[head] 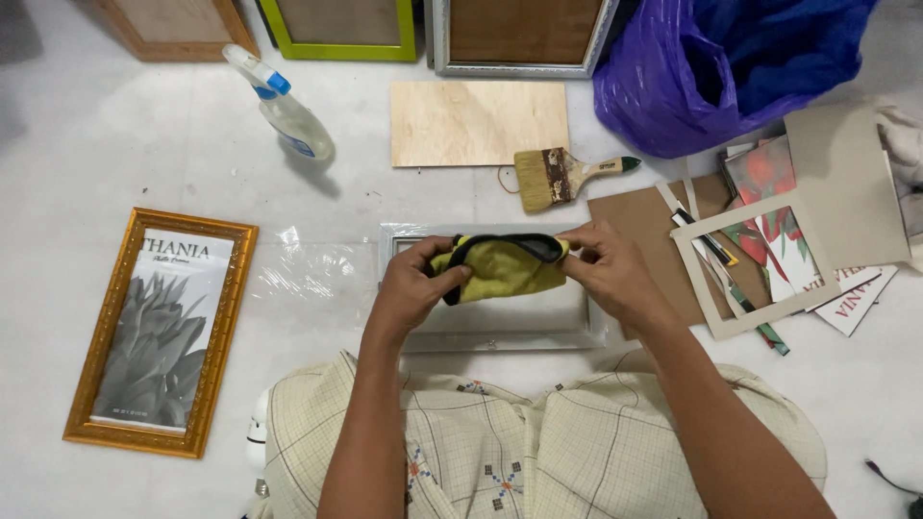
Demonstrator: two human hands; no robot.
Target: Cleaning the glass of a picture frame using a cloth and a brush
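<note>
Fig.: We see left hand [415, 279] & right hand [604, 272] both pinched shut on yellow cloth [500, 266], stretched between them above silver frame [495, 322]; spray bottle [284, 108] well apart.

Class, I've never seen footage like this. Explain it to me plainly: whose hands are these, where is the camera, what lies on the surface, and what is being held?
There is one picture, taken by a camera worn on a person's head, looking down. The left hand and right hand are that person's own; together they hold a yellow-green cloth with a dark edge in a closed grip over a silver picture frame. On the pale floor lie a gold frame with a grey plant print, a spray bottle, a plywood panel, a wide paintbrush, a purple plastic bag and card mounts with prints.
</note>
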